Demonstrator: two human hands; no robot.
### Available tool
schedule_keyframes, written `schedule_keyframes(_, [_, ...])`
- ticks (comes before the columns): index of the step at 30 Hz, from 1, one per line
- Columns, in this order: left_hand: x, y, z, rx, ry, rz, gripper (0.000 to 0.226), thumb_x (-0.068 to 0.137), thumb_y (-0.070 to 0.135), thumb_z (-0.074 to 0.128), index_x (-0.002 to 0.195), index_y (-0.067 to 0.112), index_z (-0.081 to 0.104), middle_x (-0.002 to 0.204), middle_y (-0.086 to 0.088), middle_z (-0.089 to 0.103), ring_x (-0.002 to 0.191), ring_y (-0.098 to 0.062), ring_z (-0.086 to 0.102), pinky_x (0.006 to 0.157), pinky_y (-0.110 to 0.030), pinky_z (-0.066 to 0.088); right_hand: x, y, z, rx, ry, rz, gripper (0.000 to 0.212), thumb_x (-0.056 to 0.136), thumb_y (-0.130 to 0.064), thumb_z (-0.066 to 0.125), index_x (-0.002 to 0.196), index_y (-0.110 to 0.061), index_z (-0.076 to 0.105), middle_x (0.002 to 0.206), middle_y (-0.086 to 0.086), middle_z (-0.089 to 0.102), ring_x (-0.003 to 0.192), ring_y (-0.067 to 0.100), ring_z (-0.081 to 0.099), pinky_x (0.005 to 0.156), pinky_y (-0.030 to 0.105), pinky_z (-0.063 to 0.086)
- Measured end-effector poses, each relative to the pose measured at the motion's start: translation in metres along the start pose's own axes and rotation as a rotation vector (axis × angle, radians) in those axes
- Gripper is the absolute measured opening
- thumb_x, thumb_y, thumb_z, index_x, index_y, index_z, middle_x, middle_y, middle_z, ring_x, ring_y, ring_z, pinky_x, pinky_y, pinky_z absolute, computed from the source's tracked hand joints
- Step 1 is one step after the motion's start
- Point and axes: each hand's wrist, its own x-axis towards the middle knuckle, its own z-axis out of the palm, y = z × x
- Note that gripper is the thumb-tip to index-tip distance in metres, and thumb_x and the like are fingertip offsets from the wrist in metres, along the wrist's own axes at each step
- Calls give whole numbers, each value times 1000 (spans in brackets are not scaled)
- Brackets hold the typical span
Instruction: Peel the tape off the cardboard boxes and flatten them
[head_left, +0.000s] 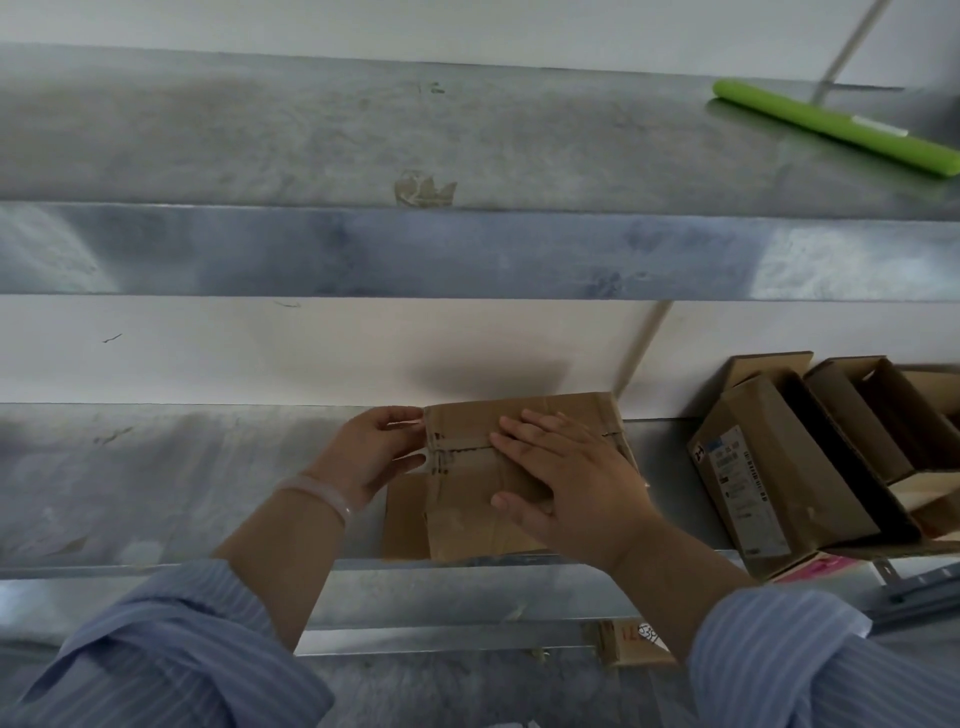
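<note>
A small taped cardboard box (467, 499) stands on the middle metal shelf (182, 483), its top seam covered by brown tape (457, 444). My right hand (566, 478) lies flat on the box's top, fingers spread, pressing it down. At the box's upper left edge my left hand (371, 452) pinches the end of the tape between thumb and fingers. A loose flap sticks out at the box's lower left.
To the right on the same shelf stand open cardboard boxes (810, 467), one with a printed label. A green roll (836, 127) lies on the upper shelf (363, 135), with a scrap of old tape (425, 189) stuck near that shelf's front edge. More cardboard (628, 644) shows below.
</note>
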Motion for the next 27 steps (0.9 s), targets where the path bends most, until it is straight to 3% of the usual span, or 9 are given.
schedule_keyframes(3, [4, -4, 0, 160, 68, 6, 22, 87, 0, 65, 108, 2, 68, 105, -19, 70, 97, -31, 67, 87, -39, 56, 0, 0, -1, -15, -23, 3, 63, 91, -67, 36, 138, -29, 53, 145, -11, 48, 138, 9, 39, 117, 33, 21])
schedule_keyframes(7, [4, -18, -3, 294, 304, 65, 24, 77, 6, 77, 96, 12, 64, 87, -14, 68, 80, -27, 68, 73, -42, 59, 0, 0, 0, -6, -9, -1, 63, 91, -67, 37, 137, -28, 54, 145, -10, 49, 137, 10, 41, 117, 38, 26])
schedule_keyframes(10, [1, -21, -11, 482, 436, 147, 6, 85, 16, 71, 87, 17, 66, 84, -4, 69, 80, -22, 67, 78, -42, 58, 1, 1, 0, 0, -11, -5, 64, 91, -67, 36, 137, -28, 54, 145, -9, 50, 137, 11, 41, 117, 39, 26])
schedule_keyframes(12, [0, -16, -20, 510, 465, 190, 12, 92, 15, 61, 97, 12, 72, 86, 0, 71, 84, -24, 68, 84, -43, 57, 1, 1, 0, 3, -17, -7, 64, 90, -68, 36, 137, -28, 54, 145, -9, 49, 138, 10, 40, 117, 37, 24])
schedule_keyframes(14, [0, -8, -27, 617, 484, 228, 24, 95, 16, 56, 114, 10, 70, 102, -6, 72, 97, -29, 67, 93, -42, 53, 0, 1, -1, 31, -10, 0, 64, 88, -69, 40, 136, -28, 54, 145, -9, 49, 138, 10, 39, 118, 36, 23])
schedule_keyframes(18, [2, 7, -25, 893, 406, 253, 40, 97, 25, 53, 134, 7, 55, 141, -11, 51, 132, -25, 45, 110, -32, 31, 0, 1, -3, 126, 34, 45, 59, 80, -71, 52, 123, -30, 59, 133, -11, 53, 125, 10, 46, 109, 27, 29])
schedule_keyframes(22, [-13, 24, -4, 926, 363, 322, 41, 99, 27, 49, 137, 11, 51, 147, -7, 43, 137, -21, 36, 115, -33, 25, 3, 1, -4, 172, 58, 51, 49, 77, -67, 58, 103, -25, 60, 111, -11, 55, 107, 7, 48, 95, 17, 33])
schedule_keyframes(24, [-31, 34, 20, 876, 333, 460, 40, 100, 25, 46, 139, 18, 49, 145, -1, 44, 134, -17, 38, 112, -29, 28, 2, 3, -4, 189, 80, 17, 34, 80, -50, 63, 99, -22, 59, 104, -9, 55, 100, 7, 48, 91, 18, 38])
schedule_keyframes(27, [-57, 38, 63, 1019, 171, 707, 43, 101, 26, 43, 144, 22, 42, 144, 3, 45, 133, -14, 38, 109, -22, 25, 2, 7, -9, 280, 103, 35, 19, 75, -21, 63, 93, -17, 58, 96, -5, 55, 91, 7, 47, 83, 17, 39])
